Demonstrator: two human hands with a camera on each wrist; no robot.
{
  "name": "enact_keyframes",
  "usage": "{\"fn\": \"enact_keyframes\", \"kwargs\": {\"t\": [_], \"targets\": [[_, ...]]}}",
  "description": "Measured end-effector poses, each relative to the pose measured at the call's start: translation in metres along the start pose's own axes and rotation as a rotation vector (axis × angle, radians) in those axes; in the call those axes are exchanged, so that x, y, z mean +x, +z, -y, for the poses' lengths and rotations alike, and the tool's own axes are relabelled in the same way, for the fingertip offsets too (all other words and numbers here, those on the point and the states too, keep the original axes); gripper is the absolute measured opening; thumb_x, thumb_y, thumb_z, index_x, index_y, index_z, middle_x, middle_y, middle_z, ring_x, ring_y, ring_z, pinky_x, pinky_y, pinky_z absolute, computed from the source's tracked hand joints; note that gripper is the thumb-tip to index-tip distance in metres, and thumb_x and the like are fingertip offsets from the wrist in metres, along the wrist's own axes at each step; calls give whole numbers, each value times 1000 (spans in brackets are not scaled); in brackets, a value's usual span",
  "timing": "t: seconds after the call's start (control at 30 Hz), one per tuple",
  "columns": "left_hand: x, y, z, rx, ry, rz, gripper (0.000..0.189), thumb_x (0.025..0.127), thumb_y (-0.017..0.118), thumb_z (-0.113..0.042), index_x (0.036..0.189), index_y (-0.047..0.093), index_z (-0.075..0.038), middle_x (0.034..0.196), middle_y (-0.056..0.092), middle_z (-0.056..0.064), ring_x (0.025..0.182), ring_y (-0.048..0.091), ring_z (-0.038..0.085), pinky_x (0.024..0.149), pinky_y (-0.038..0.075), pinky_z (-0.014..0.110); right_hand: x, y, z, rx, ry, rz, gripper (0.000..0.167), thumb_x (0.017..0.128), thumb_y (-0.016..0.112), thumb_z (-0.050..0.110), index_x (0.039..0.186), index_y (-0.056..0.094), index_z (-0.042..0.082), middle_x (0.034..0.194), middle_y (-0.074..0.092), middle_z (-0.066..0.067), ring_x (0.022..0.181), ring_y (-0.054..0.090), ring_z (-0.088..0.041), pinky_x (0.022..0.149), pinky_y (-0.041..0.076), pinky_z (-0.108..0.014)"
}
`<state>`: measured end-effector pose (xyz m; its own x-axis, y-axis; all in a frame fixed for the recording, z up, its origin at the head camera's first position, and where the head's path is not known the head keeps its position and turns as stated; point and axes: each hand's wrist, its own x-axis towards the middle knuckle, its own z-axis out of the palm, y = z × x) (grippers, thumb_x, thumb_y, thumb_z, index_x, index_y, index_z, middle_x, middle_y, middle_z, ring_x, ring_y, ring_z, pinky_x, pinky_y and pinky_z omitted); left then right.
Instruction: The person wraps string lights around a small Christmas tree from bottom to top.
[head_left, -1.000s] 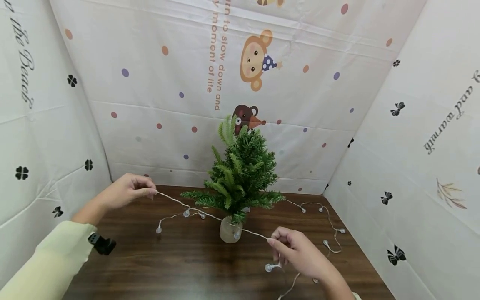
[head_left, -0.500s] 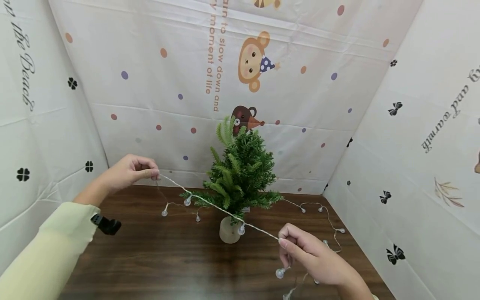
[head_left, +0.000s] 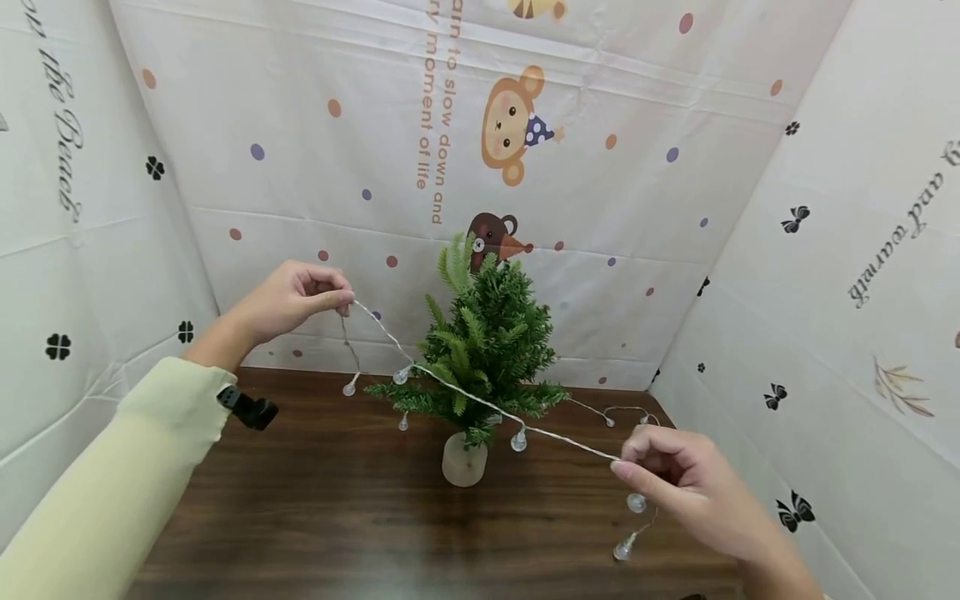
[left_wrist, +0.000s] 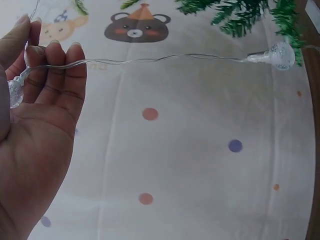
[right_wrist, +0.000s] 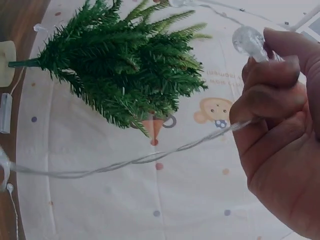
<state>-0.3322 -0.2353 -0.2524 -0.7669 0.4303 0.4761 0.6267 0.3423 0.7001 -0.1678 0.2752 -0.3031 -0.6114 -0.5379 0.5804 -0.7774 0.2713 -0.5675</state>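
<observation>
A string of fairy lights (head_left: 457, 388) with clear round bulbs is stretched in front of a small artificial Christmas tree (head_left: 498, 333). My left hand (head_left: 288, 300) pinches its wire between thumb and fingertips, left of the tree and higher up. Lower and to the right, my right hand (head_left: 705, 492) pinches another part of the wire. Between the hands hang two bulbs, one of them a clear bulb (head_left: 519, 439) before the lower branches. In the right wrist view a bulb (right_wrist: 248, 41) sits at my fingertips. The tree stands upright on a pale round base (head_left: 464, 460).
More of the wire trails behind the tree, with a bulb (head_left: 609, 422) on the dark wooden table (head_left: 360, 517). A small white box (right_wrist: 6, 112) lies beside the base. Printed white cloth (head_left: 300, 167) walls the back and both sides.
My left hand has risen and shifted right; my right hand has moved right. The stretch of wire between them has lifted from base height to across the lower branches.
</observation>
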Motion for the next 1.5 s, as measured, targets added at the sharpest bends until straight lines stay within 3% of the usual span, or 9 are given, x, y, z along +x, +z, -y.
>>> {"fn": "enact_keyframes", "kwargs": {"t": [0.17, 0.37, 0.5, 0.77, 1.0, 1.1, 1.23, 1.33, 1.5], "targets": [[8, 1, -17, -28, 42, 19, 13, 101, 65, -10, 95, 73, -1, 85, 71, 3, 79, 68, 19, 81, 57, 23, -8, -11, -1, 100, -64, -1, 40, 84, 57, -30, 96, 64, 8, 68, 51, 0, 43, 44, -7, 38, 37, -14], [3, 10, -37, -45, 130, 87, 10, 99, 66, -6, 93, 73, -4, 85, 69, 4, 77, 66, 19, 74, 55, 23, -13, -31, 4, 259, -177, -48, 41, 80, 45, -38, 95, 63, -4, 75, 54, -7, 44, 44, -11, 37, 35, -15], [-3, 20, -48, -44, 180, 133, 11, 99, 67, -4, 92, 73, -8, 85, 67, 6, 73, 62, 15, 64, 50, 27, -13, -48, 5, 422, -304, -55, 33, 84, 38, -37, 95, 60, -15, 76, 53, -11, 45, 41, -12, 39, 33, -16], [-11, 36, -55, -66, 259, 143, 16, 97, 66, 3, 92, 72, -11, 84, 64, 9, 67, 56, 12, 56, 46, 27, -15, -68, -2, 635, -351, -65, 29, 94, 28, -29, 97, 56, -22, 82, 55, -17, 50, 34, -15, 40, 28, -18], [-21, 65, -66, -26, 295, 188, 20, 96, 69, -2, 98, 74, -21, 83, 62, -2, 66, 51, 12, 56, 45, 27, -34, -96, -25, 677, -217, -194, 39, 95, 19, -28, 99, 57, -22, 87, 61, -16, 59, 32, -22, 42, 20, -24], [-28, 77, -72, 16, 291, 173, 20, 97, 70, -7, 99, 74, -26, 86, 64, -8, 72, 52, 11, 58, 46, 27, -42, -111, -37, 663, -127, -251, 43, 96, 18, -28, 99, 60, -19, 90, 66, -14, 63, 42, -22, 44, 18, -27], [-38, 94, -76, 80, 334, 151, 15, 96, 73, -13, 100, 73, -27, 89, 64, -13, 72, 55, 7, 60, 50, 25, -44, -128, -48, 590, -15, -273, 45, 100, 21, -24, 100, 64, -11, 90, 68, -8, 65, 50, -18, 47, 19, -30], [-45, 108, -75, 136, 380, 135, 13, 93, 77, -15, 101, 73, -24, 89, 61, -13, 72, 56, 5, 61, 50, 23, -38, -138, -53, 537, 56, -261, 44, 102, 25, -21, 100, 66, -6, 87, 68, -3, 60, 41, -19, 48, 19, -31], [-58, 127, -69, 223, 387, 89, 22, 87, 81, -6, 102, 72, -20, 90, 60, -10, 76, 54, 5, 58, 49, 19, -19, -150, -62, 521, 164, -258, 39, 104, 31, -16, 97, 67, -3, 81, 66, 0, 55, 24, -23, 50, 16, -35]]}}
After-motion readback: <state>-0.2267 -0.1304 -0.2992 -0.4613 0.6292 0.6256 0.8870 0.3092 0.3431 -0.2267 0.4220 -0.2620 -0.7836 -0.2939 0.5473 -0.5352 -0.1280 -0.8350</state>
